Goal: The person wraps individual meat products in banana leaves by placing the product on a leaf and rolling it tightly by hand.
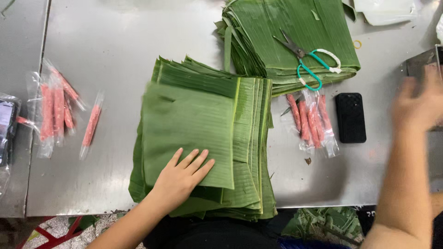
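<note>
On steel table [106, 50]: left hand [181, 177], grip flat atop leaf stack [203, 138]; blurred right hand [417, 103], grip unclear.

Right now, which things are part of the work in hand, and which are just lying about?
In hand: left hand flat on the near leaf stack; wrapped pink sticks; blurred right hand.
Lying about: scissors, black phone, far leaf stack.

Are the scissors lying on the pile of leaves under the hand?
No, the scissors lie on the far leaf stack; the left hand presses the near stack.
</note>
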